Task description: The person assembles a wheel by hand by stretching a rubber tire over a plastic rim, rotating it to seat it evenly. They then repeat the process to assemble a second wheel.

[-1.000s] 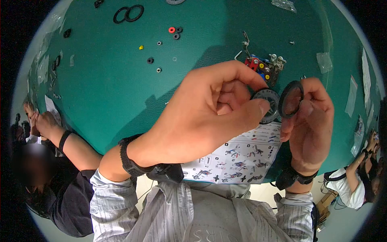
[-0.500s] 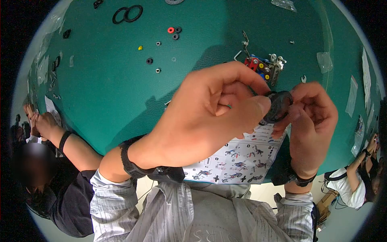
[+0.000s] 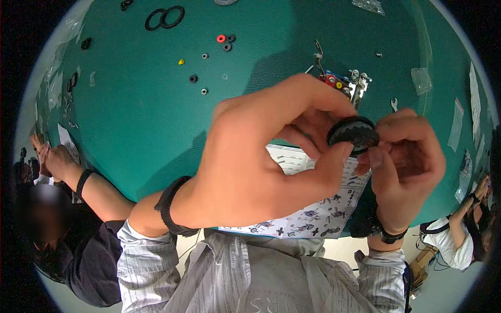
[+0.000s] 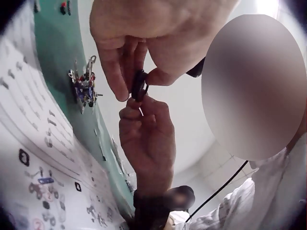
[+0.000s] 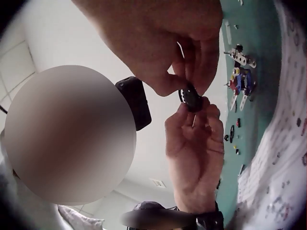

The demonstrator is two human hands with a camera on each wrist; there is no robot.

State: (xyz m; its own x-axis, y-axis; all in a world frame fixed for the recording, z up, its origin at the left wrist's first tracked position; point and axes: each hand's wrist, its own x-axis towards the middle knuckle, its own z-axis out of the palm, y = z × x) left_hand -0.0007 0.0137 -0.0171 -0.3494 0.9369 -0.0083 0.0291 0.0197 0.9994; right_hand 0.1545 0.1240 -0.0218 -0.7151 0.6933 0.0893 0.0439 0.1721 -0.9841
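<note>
Above the table, both hands hold a small toy wheel hub with a black tyre [image 3: 354, 136], its flat side tilted toward the head camera. My left hand [image 3: 255, 156] pinches its left edge between thumb and fingers. On the opposite edge, the thumb and curled fingers of my right hand [image 3: 409, 159] grip the rim. Seen edge-on in the left wrist view, the tyre [image 4: 139, 85] overlaps the hub. Toothed detail shows along the wheel [image 5: 193, 99] in the right wrist view. Under the hands lies a printed instruction sheet [image 3: 336, 208].
A partly built metal model [image 3: 360, 86] stands just beyond the hands, with a small wrench [image 3: 394, 104] to its right. Two black rings [image 3: 180, 18], a red ring [image 3: 221, 38] and several small parts are scattered farther back. Another person's forearm [image 3: 107, 198] is at the left edge.
A second ago the right hand held the tyre apart from the hub in the left hand. The two came together, and the wheel has since tilted. The left wrist has turned slightly.
</note>
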